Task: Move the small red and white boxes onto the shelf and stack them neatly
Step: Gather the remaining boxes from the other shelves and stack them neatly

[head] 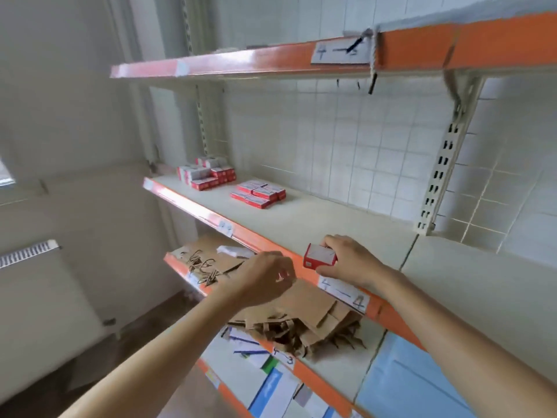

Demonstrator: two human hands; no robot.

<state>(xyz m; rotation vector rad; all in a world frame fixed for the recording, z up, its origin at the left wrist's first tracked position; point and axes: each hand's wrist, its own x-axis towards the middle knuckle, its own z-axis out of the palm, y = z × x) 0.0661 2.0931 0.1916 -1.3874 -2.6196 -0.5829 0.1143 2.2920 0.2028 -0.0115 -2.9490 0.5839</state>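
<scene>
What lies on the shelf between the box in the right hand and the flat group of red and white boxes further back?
Nothing: in the head view the shelf is bare between the held box in the right hand and the flat group.
</scene>
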